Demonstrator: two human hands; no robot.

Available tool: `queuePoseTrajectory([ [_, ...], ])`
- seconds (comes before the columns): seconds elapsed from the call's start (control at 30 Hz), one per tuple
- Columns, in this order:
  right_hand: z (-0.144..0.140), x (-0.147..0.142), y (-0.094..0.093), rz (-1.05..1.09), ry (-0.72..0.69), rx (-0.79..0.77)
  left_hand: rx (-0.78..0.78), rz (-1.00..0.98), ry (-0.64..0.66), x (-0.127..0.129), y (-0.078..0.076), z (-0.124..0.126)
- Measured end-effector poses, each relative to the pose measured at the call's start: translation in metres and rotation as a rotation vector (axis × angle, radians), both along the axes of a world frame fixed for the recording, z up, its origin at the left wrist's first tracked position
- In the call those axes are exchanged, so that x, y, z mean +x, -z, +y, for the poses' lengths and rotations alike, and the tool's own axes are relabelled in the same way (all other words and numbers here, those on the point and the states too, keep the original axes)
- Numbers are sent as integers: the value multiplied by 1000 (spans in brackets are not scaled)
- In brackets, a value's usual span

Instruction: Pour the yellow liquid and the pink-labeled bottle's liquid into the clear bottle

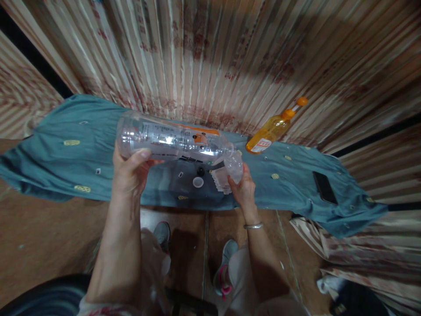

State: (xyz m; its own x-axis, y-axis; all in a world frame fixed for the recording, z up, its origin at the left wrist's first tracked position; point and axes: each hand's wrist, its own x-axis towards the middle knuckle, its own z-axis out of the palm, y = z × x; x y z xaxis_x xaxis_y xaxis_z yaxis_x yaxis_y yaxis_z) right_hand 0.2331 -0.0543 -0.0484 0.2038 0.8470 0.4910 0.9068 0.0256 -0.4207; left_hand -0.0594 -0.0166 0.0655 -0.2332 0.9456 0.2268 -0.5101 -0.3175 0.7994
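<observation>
Clear plastic bottle (171,142) lies horizontal, left hand (130,173) gripping its base, mouth tipped into a small clear cup (234,166) pinched by right hand (243,188). Pouring step, I'd judge; next needs more tilt, cup steady. Loose cap (198,182) sits at 6 o'clock under the bottle.

The left hand (130,169) covers the near base of the clear bottle (174,141), whose label print is too blurred to read. Behind the right hand (243,189), the small cup's (234,166) lower part is hidden.

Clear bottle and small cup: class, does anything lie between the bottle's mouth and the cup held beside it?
Nothing visible. The left hand tips the clear bottle sideways, and its mouth meets the small cup in the right hand. The white cap lies lower, on the blue cloth.
</observation>
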Motion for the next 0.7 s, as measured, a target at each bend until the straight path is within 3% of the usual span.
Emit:
queuePoseTrajectory([
  [0.7, -1, 0, -1, 16, -14, 2, -7, 1, -4, 0, -1, -1],
])
